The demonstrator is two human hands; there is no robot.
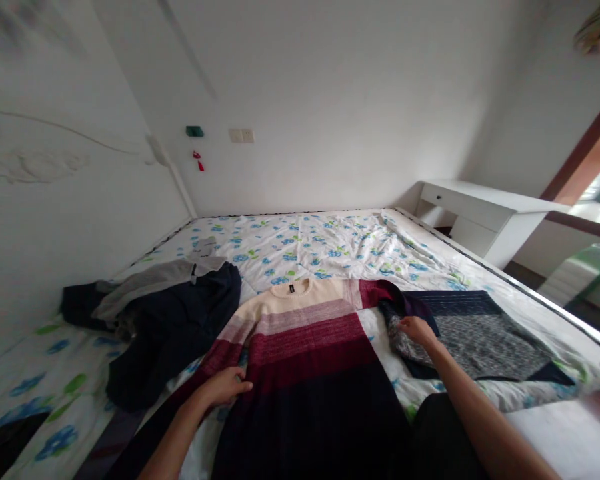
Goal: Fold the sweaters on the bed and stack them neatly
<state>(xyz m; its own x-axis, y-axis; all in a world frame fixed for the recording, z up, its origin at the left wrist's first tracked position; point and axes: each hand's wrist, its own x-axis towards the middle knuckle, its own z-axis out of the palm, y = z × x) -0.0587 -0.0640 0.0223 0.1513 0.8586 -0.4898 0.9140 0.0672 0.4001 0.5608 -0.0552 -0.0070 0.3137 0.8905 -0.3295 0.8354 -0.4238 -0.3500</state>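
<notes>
A striped sweater (305, 333) lies spread on the bed, its neck at the far side. Its bands run from cream through pink and burgundy to dark navy. My left hand (227, 385) rests flat between the left sleeve and the body, fingers apart and touching the knit. On the other side, my right hand (416, 330) has its fingers closed on the dark end of the right sleeve, which bends toward me. Beneath that sleeve end lies a folded grey-and-navy knit garment (480, 333).
Dark and grey clothes (180, 320) are heaped on the left. The bed sheet (300, 247) has blue flowers. A white desk (475, 207) stands past the bed's right edge, and a white headboard (80, 220) rises at left.
</notes>
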